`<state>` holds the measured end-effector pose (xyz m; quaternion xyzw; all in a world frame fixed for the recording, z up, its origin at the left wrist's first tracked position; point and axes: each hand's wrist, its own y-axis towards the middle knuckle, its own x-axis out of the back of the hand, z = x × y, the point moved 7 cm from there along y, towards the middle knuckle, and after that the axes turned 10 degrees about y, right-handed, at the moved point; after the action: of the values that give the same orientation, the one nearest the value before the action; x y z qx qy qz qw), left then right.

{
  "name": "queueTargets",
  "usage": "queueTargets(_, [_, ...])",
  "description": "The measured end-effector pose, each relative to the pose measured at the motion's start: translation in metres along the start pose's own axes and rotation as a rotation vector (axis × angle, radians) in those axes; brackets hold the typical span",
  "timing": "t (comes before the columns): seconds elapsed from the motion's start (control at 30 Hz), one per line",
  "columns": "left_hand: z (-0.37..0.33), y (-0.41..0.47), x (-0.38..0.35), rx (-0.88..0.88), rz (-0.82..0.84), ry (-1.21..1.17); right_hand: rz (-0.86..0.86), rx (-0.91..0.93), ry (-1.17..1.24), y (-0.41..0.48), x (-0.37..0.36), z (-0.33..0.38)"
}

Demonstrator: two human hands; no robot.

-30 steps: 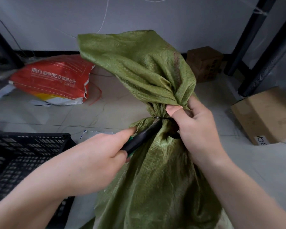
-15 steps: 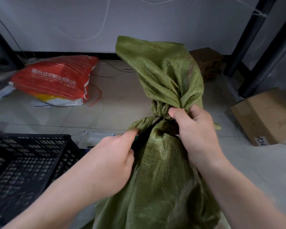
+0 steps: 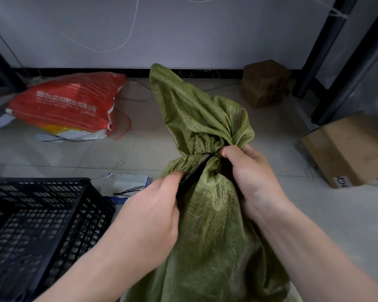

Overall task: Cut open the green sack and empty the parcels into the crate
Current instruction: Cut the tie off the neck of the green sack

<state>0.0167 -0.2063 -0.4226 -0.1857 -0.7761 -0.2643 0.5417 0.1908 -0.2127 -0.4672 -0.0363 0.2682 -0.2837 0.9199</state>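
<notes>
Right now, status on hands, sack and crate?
Left hand shut on black cutter, tip at black tie. Right hand pinching green woven sack neck. Sack still tied. Black plastic crate left, unobstructed.

We can read white Chinese print on the red sack (image 3: 70, 103) by the wall: 烟台盛阳肥业有限公司. The cardboard box (image 3: 347, 149) on the right has a white label showing something like "be", cut off. Nothing else is legible.
</notes>
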Motion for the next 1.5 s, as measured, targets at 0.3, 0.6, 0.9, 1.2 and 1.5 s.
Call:
queueTargets(0.3, [0.006,0.002,-0.01,0.006,-0.013,-0.008,-0.033,0.124,-0.028,0.002,0.005,0.005])
queueTargets(0.6, [0.014,0.004,-0.005,-0.052,0.013,-0.152,0.179,0.565,-0.341,-0.016,-0.005,0.04])
queueTargets(0.9, [0.021,0.008,-0.003,-0.027,0.036,-0.171,0.437,0.691,-0.443,-0.031,-0.015,0.048])
queueTargets(1.2, [0.022,0.01,-0.001,-0.025,-0.021,-0.128,0.507,0.614,-0.894,-0.018,-0.016,0.043])
queueTargets(1.5, [0.014,0.003,-0.003,-0.025,-0.017,-0.086,0.421,0.548,-0.851,-0.004,-0.008,0.036])
